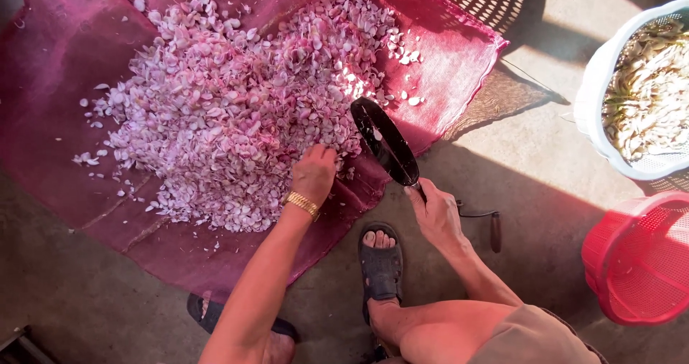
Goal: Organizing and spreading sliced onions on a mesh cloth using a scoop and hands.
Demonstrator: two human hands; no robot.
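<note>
Surroundings: maroon cloth (64, 106) spread on concrete floor (524, 156); sandalled foot (380, 263) between forearms.
Containers: white basket (592, 98) held pale peeled pieces; red basket (635, 260) tipped, contents unseen.
Pile: pink peels (230, 106) heaped on cloth.
Left hand (314, 174): fingers curled into pile edge.
Right hand (434, 213): closed round curved black blade (386, 143), just right of pile.

Pink-white petal pile (237, 98) spread loose on red cloth; black curved blade (385, 142) upright at pile's edge.
</note>
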